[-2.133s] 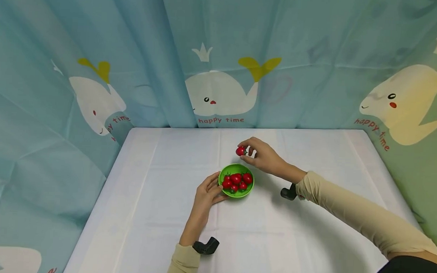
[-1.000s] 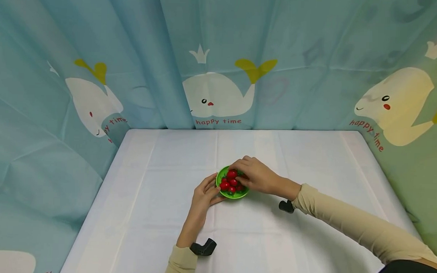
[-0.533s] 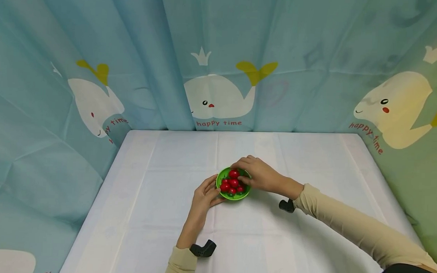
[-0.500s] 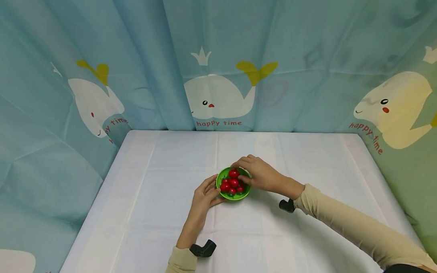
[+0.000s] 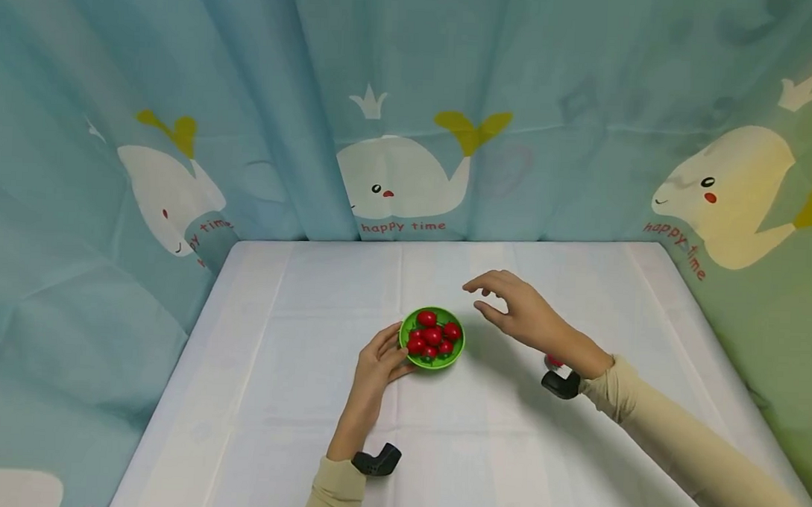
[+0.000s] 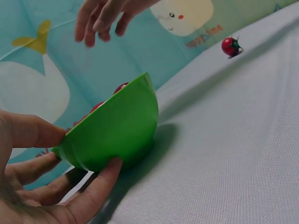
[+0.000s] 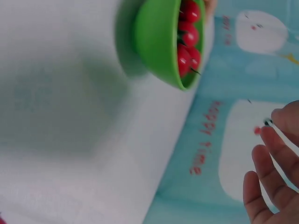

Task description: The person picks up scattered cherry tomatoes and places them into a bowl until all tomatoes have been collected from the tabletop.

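A small green bowl (image 5: 458,354) (image 6: 121,123) holds several red cherry tomatoes (image 5: 433,336) (image 7: 189,34) with green stems. My left hand (image 5: 375,363) grips it from the left, the thumb at the rim and the fingers around its lower side. To the bowl's right, my right hand (image 5: 525,308) (image 6: 110,16) is raised above the table, fingers spread and slightly bent, holding nothing. One more cherry tomato (image 6: 229,46) lies by itself on the table at the right; in the head view, my right wrist mostly covers this loose tomato (image 5: 553,360).
A white cloth covers the table (image 5: 293,399). Blue-green curtains (image 5: 270,92) printed with whales hang behind it and along both sides. Black wrist cameras sit on the left wrist (image 5: 377,459) and the right wrist (image 5: 561,384).
My right hand brought a cherry tomato into the bowl, let it go there, then moved off to the right with its fingers spread. My left hand stays on the bowl.
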Motion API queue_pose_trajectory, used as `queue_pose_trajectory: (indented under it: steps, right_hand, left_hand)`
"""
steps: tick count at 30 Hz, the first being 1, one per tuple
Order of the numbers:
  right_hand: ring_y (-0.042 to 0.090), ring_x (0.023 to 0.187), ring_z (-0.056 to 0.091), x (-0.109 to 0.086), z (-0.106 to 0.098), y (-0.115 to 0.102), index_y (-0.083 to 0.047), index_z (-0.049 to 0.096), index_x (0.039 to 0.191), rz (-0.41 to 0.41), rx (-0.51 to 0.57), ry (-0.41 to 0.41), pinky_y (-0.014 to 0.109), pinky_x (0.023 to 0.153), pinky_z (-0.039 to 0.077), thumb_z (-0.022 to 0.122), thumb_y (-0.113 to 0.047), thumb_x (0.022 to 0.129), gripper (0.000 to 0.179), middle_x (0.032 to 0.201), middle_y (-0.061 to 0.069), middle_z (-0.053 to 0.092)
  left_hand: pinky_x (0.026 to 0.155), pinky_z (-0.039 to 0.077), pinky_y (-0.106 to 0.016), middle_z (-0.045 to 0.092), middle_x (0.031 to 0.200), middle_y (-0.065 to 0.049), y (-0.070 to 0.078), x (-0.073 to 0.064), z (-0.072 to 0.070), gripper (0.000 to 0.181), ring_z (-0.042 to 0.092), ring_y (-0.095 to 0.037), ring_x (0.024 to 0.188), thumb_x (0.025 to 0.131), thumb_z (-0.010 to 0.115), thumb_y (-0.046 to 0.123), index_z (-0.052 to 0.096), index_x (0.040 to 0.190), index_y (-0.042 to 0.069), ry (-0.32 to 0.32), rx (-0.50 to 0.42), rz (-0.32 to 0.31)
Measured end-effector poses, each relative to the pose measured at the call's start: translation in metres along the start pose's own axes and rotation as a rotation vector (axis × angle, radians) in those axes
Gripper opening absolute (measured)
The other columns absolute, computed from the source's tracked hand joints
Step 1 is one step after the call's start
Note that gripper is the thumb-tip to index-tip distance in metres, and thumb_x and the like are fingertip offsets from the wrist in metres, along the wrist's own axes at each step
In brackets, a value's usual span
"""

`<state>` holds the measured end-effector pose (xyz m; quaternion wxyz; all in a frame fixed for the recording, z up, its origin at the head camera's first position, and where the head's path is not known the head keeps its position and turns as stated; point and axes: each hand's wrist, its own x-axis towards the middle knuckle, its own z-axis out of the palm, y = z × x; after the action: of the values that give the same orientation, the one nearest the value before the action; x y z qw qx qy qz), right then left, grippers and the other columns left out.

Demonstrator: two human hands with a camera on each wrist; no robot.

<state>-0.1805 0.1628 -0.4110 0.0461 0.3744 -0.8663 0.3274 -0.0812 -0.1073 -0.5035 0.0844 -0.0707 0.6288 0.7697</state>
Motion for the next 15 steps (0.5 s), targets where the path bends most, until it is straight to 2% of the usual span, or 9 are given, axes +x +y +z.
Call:
queue_pose_trajectory:
  steps: [3,9,15]
  right_hand:
    - [0.021,0.104,0.064,-0.009,-0.011,0.0,-0.015,0.07,0.127,0.038,0.015,0.056,0.037,0.088,0.054,0.072,-0.003,0.096,0.033,0.123,0.0,0.072]
    - [0.007,0.099,0.061,-0.033,-0.025,0.0,-0.018,0.072,0.123,0.11,0.019,0.225,0.02,0.087,0.049,0.072,-0.001,0.095,0.033,0.115,-0.007,0.073]
    - [-0.002,0.097,0.06,-0.058,-0.026,0.003,-0.018,0.074,0.119,0.187,0.014,0.319,0.014,0.088,0.048,0.071,0.002,0.095,0.032,0.112,-0.002,0.074]
  left_hand:
    - [0.095,0.061,-0.03,0.045,0.162,-0.015,0.0,0.0,0.0,0.056,0.056,-0.031,0.14,0.104,0.06,0.013,0.043,0.158,0.012,0.006,-0.002,-0.007]
    - [0.096,0.061,-0.03,0.046,0.162,-0.015,-0.001,-0.001,0.0,0.055,0.055,-0.03,0.141,0.104,0.06,0.012,0.044,0.157,0.013,0.009,-0.001,-0.016]
    - [0.097,0.061,-0.032,0.045,0.162,-0.016,0.0,0.0,0.001,0.056,0.053,-0.032,0.143,0.104,0.06,0.01,0.044,0.157,0.011,0.012,-0.004,-0.005]
